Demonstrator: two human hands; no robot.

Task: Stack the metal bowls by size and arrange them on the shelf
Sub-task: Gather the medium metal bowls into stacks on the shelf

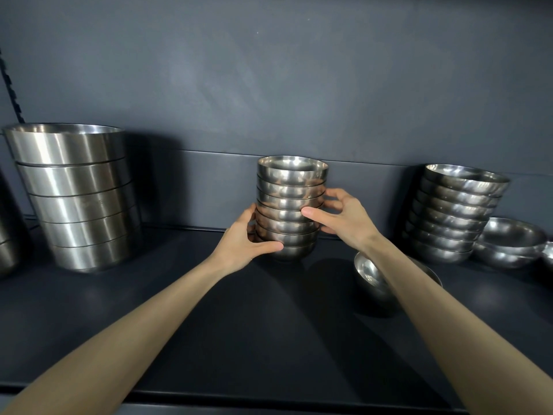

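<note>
The stack of small steel bowls stands mid-frame, toward the back of the shelf and seemingly resting on it (a lift just begun cannot be ruled out). Both hands hold it. The left hand wraps the lower bowls with its thumb across the front near the base. The right hand clasps the middle, thumb in front and fingers curled round the far side.

Nested steel like this is probably stiff, fairly heavy together, and slick. The bowls can slide on one another, so squeezing only the middle may let the top ones tip. A hold low down, or under the bottom bowl, with the other hand steadying higher up, looks safest.

A big stack sits at left, a leaning right stack at right, and a loose bowl lies under the right forearm.
</note>
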